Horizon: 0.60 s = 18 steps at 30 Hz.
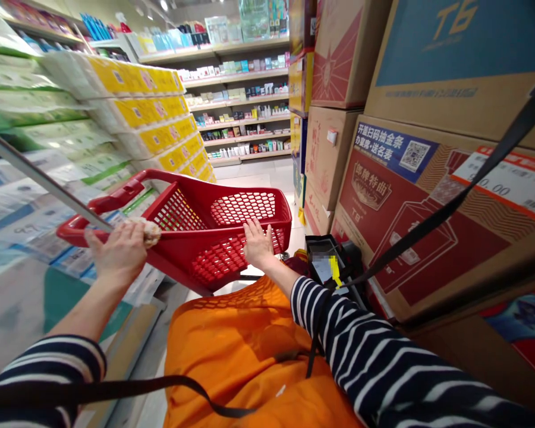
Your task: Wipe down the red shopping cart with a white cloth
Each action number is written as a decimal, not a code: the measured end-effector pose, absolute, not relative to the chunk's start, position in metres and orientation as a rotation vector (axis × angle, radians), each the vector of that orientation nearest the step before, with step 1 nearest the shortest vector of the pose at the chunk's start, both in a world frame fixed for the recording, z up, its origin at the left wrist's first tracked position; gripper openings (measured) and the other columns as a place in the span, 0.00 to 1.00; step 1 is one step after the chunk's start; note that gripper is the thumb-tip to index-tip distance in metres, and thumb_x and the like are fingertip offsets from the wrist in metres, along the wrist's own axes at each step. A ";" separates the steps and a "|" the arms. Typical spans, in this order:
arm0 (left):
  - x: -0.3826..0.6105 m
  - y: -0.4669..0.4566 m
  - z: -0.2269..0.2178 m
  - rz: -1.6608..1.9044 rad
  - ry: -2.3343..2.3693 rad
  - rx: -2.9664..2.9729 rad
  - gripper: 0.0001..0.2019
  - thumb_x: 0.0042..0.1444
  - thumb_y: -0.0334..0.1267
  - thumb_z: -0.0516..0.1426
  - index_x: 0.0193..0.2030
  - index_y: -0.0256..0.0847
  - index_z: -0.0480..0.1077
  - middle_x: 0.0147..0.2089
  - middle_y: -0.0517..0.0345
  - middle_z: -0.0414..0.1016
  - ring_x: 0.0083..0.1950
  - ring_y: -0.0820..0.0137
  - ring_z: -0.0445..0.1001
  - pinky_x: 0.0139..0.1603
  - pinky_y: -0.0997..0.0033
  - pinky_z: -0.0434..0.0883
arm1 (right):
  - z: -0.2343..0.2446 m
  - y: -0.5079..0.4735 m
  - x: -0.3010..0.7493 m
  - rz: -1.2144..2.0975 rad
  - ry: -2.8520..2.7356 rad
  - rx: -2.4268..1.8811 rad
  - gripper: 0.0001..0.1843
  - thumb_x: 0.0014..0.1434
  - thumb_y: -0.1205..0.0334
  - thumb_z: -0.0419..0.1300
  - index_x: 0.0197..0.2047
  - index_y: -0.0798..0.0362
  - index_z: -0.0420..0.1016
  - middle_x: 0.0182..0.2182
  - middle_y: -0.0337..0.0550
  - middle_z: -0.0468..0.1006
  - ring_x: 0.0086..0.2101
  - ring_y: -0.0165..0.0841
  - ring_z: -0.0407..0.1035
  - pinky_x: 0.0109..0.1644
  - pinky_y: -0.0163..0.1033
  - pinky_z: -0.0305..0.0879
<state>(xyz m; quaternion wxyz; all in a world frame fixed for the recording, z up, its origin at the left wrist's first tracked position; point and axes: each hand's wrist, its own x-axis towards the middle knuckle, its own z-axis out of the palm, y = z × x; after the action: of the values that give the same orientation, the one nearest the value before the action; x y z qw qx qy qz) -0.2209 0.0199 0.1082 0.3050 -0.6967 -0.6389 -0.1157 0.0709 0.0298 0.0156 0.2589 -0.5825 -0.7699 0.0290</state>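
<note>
A red plastic shopping basket [178, 211] with mesh walls sits in front of me, tilted, its long handle [116, 193] rising at the left. My left hand [116, 252] is closed around the basket's red bar at the near left, with a crumpled beige item [150, 232] under its fingers. What that item is, I cannot tell. My right hand [257, 242] lies with its fingers apart on the basket's rim and holds nothing. The far bottom of the basket is partly hidden by its walls.
Stacked cardboard liquor cartons [428, 208] form a wall close on the right. Packs of paper goods [142, 113] are piled on the left. Store shelves [236, 113] stand ahead. An orange bag [245, 351] and black strap [468, 190] hang at my front, near a black pouch [334, 261].
</note>
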 end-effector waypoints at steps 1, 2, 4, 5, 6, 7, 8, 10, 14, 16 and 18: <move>-0.211 0.022 0.102 -0.336 -1.687 -1.866 0.23 0.60 0.33 0.35 0.54 0.30 0.62 0.55 0.37 0.67 0.57 0.57 0.63 0.59 0.35 0.36 | 0.016 0.030 0.071 0.082 -2.088 -1.581 0.34 0.53 0.64 0.48 0.64 0.60 0.49 0.64 0.50 0.45 0.63 0.39 0.32 0.62 0.60 0.27; -0.200 0.024 0.095 -0.367 -1.676 -1.904 0.22 0.60 0.33 0.37 0.54 0.31 0.63 0.55 0.37 0.67 0.57 0.56 0.62 0.59 0.35 0.37 | 0.016 0.029 0.070 0.084 -2.084 -1.588 0.34 0.53 0.64 0.48 0.64 0.60 0.49 0.64 0.50 0.45 0.63 0.39 0.32 0.62 0.60 0.27; -0.174 0.029 0.080 -0.421 -1.640 -2.024 0.21 0.58 0.33 0.40 0.54 0.34 0.64 0.55 0.39 0.68 0.58 0.55 0.62 0.60 0.37 0.36 | 0.016 0.028 0.070 0.084 -2.066 -1.606 0.34 0.53 0.64 0.49 0.64 0.60 0.49 0.64 0.51 0.44 0.63 0.39 0.32 0.62 0.59 0.28; -0.161 0.031 0.074 -0.440 -1.625 -2.088 0.21 0.57 0.33 0.41 0.54 0.36 0.64 0.55 0.40 0.68 0.59 0.55 0.61 0.61 0.37 0.35 | 0.016 0.028 0.070 0.079 -2.060 -1.606 0.34 0.53 0.65 0.48 0.64 0.60 0.48 0.64 0.51 0.44 0.63 0.39 0.32 0.62 0.58 0.28; -0.150 0.033 0.069 -0.455 -1.616 -2.137 0.21 0.57 0.33 0.42 0.54 0.37 0.64 0.56 0.41 0.67 0.59 0.55 0.61 0.62 0.38 0.34 | 0.017 0.027 0.070 0.070 -2.057 -1.598 0.34 0.53 0.65 0.48 0.64 0.60 0.48 0.64 0.51 0.44 0.63 0.39 0.33 0.62 0.58 0.27; -0.143 0.034 0.066 -0.457 -1.608 -2.173 0.21 0.56 0.33 0.43 0.55 0.38 0.64 0.56 0.41 0.67 0.60 0.55 0.60 0.62 0.39 0.33 | 0.017 0.026 0.070 0.061 -2.058 -1.584 0.34 0.54 0.65 0.48 0.64 0.60 0.48 0.64 0.51 0.45 0.63 0.38 0.33 0.63 0.57 0.27; -0.138 0.035 0.065 -0.449 -1.596 -2.199 0.21 0.56 0.33 0.43 0.55 0.38 0.63 0.57 0.42 0.66 0.60 0.56 0.60 0.62 0.40 0.32 | 0.018 0.026 0.070 0.052 -2.061 -1.570 0.34 0.54 0.65 0.48 0.64 0.60 0.48 0.64 0.51 0.45 0.63 0.38 0.33 0.63 0.57 0.27; -0.140 0.035 0.068 -0.417 -1.579 -2.220 0.21 0.57 0.34 0.42 0.55 0.37 0.63 0.57 0.43 0.66 0.59 0.56 0.60 0.62 0.40 0.31 | 0.019 0.026 0.073 0.045 -2.055 -1.563 0.34 0.54 0.65 0.48 0.64 0.60 0.49 0.64 0.51 0.46 0.63 0.38 0.33 0.63 0.57 0.26; -0.170 0.031 0.088 -0.394 -1.651 -2.103 0.20 0.57 0.35 0.42 0.54 0.34 0.63 0.53 0.41 0.69 0.56 0.55 0.64 0.60 0.36 0.32 | 0.019 0.028 0.077 0.054 -2.031 -1.578 0.34 0.53 0.66 0.48 0.64 0.61 0.49 0.64 0.50 0.45 0.63 0.38 0.34 0.63 0.57 0.27; -0.178 0.029 0.094 -0.399 -1.693 -2.027 0.20 0.58 0.35 0.41 0.54 0.35 0.63 0.53 0.41 0.69 0.56 0.55 0.63 0.60 0.35 0.32 | 0.017 0.027 0.077 0.063 -2.037 -1.574 0.35 0.53 0.66 0.49 0.64 0.61 0.49 0.64 0.51 0.45 0.63 0.39 0.33 0.63 0.57 0.26; -0.169 0.028 0.092 -0.392 -1.707 -2.029 0.19 0.59 0.35 0.41 0.54 0.37 0.63 0.54 0.43 0.69 0.56 0.55 0.62 0.60 0.36 0.33 | 0.016 0.026 0.075 0.078 -2.048 -1.565 0.35 0.53 0.66 0.48 0.64 0.61 0.48 0.64 0.51 0.45 0.63 0.38 0.33 0.63 0.57 0.26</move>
<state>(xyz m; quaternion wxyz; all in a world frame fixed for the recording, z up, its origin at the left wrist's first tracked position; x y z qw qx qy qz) -0.1691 0.0284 0.0922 0.2283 -0.7370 -0.6201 -0.1424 0.0750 0.0260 0.0164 0.2776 -0.5830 -0.7630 0.0289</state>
